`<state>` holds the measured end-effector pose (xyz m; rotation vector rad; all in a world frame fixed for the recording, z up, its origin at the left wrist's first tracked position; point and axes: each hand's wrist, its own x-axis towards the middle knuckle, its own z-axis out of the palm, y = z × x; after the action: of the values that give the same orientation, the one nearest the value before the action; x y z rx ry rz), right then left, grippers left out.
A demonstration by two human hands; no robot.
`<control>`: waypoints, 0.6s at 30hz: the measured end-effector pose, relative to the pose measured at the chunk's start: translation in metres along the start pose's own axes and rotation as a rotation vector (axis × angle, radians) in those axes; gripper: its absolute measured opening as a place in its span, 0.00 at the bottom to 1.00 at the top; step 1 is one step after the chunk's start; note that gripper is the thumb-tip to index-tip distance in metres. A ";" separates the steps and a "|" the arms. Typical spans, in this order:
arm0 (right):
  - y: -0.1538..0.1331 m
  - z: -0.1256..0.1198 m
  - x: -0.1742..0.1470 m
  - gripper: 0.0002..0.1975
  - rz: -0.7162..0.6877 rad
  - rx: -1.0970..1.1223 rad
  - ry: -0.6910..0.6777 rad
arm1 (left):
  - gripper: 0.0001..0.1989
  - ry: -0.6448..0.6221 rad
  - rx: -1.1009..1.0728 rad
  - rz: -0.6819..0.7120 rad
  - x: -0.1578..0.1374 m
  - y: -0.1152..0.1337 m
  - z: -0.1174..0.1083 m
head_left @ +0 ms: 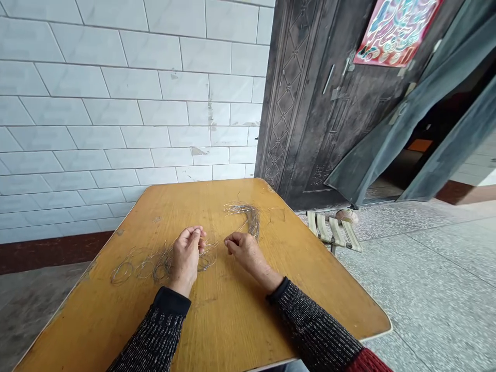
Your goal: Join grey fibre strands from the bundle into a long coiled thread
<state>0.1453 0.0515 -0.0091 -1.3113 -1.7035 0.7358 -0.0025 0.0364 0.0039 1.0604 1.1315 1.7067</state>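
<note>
My left hand [186, 256] is raised over the table, thumb and fingers pinched together. Beside and behind it lie several thin metal wires bent into loose loops [124, 271], and a few strands show past its fingers. My right hand [248, 253] is also closed in a pinch, a short gap to the right of the left one. Anything between either hand's fingertips is too fine to make out. Just beyond the right hand rests a bundle of thin grey wires [253, 219], bent over at its far end, with loose ends sticking out.
The wires lie on a yellow wooden table [217, 320] with rounded corners. A white tiled wall [155, 111] rises behind it. To the right are a dark carved door [302, 103], a grey-green curtain [383, 139] and a low strapped stool [333, 230] near the table's edge.
</note>
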 end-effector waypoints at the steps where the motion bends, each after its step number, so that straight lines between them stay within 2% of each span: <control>1: 0.003 -0.009 0.005 0.08 0.001 -0.003 0.030 | 0.10 -0.025 0.044 0.027 -0.003 -0.002 0.002; 5: 0.027 -0.063 0.030 0.12 0.054 -0.027 0.207 | 0.09 -0.178 0.234 0.098 -0.014 -0.006 0.007; 8: 0.057 -0.105 0.045 0.16 0.128 -0.082 0.331 | 0.08 -0.285 0.394 0.229 -0.022 -0.007 0.010; 10: 0.076 -0.121 0.049 0.17 0.170 -0.147 0.375 | 0.08 -0.337 0.501 0.340 -0.027 -0.007 0.012; 14: 0.098 -0.124 0.049 0.16 0.167 -0.312 0.340 | 0.07 -0.438 0.658 0.512 -0.035 -0.005 0.017; 18: 0.098 -0.108 0.047 0.18 0.068 -0.491 0.211 | 0.08 -0.501 0.716 0.570 -0.038 -0.006 0.019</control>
<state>0.2814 0.1192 -0.0278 -1.7189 -1.7316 0.2026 0.0282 0.0076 -0.0049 2.2858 1.1867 1.2866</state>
